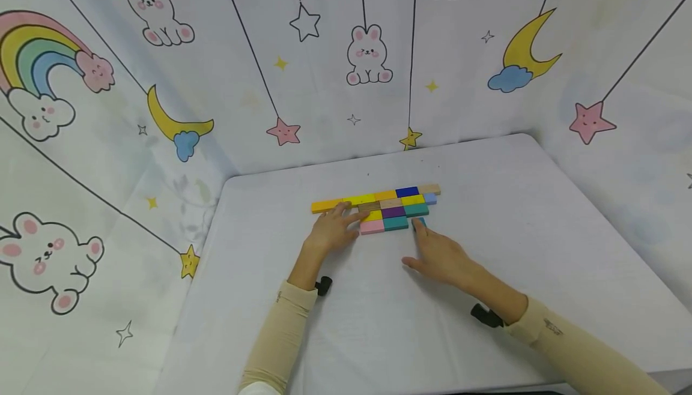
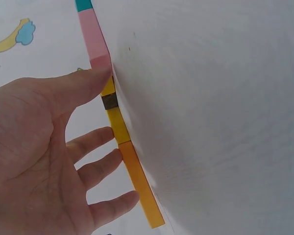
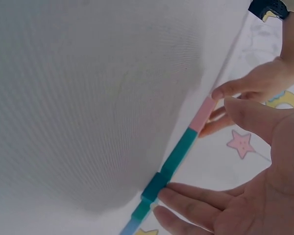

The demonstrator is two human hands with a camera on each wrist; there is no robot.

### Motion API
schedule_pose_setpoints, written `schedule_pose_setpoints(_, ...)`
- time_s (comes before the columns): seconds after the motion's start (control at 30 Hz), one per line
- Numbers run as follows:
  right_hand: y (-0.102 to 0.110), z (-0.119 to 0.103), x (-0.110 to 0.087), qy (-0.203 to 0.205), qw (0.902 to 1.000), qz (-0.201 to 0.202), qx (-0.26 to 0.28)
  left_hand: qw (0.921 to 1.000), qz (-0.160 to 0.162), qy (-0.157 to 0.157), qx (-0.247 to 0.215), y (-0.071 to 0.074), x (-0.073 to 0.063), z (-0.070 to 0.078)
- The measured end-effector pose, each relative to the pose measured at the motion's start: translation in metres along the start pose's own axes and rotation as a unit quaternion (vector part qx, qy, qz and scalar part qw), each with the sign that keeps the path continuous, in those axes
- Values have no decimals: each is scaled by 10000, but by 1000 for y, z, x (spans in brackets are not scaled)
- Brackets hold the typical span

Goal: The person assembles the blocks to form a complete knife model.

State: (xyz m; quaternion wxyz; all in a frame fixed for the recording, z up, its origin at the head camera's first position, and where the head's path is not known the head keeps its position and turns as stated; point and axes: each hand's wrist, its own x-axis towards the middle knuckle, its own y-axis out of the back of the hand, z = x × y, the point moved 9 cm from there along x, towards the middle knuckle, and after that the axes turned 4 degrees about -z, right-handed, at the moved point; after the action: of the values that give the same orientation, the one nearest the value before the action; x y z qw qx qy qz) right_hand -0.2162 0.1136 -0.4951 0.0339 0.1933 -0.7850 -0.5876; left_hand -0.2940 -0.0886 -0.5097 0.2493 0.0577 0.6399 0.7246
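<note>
Flat coloured blocks lie in stepped rows on the white table. My left hand [image 1: 334, 230] rests at the left of these rows, its fingers spread. In the left wrist view, its thumb touches near the pink block [image 2: 94, 36], and other fingertips meet the yellow block [image 2: 119, 126] and the orange block [image 2: 143, 188]. My right hand [image 1: 440, 255] has its fingertips on a teal block [image 1: 423, 222], just right of another teal block [image 1: 396, 223] in the nearest row. Its fingers are nearly straight and the thumb stands apart, as the right wrist view shows.
Farther back in the rows are a dark blue block [image 1: 407, 192], a plain wooden block [image 1: 429, 189], a purple block [image 1: 393, 212] and a light blue block [image 1: 430, 199]. White cloth covers the table [image 1: 367, 323]. A patterned curtain [image 1: 324, 95] rises behind and at the sides.
</note>
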Motion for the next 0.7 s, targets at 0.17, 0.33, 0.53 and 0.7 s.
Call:
schedule_pose_setpoints(0.17,-1,0,3,-62,10000,-53,21,9999,57,-27,143,2,0,3)
schedule_pose_setpoints(0.33,-2,2,7,-109,9999,-90,54,9998,124,-22,137,3,0,5)
schedule_pose_setpoints(0.53,-3,3,11,-104,9999,-102,92,9996,219,30,158,5,1,5)
schedule_pose_setpoints(0.7,-3,4,12,-64,9999,-91,74,9995,225,103,191,3,3,4)
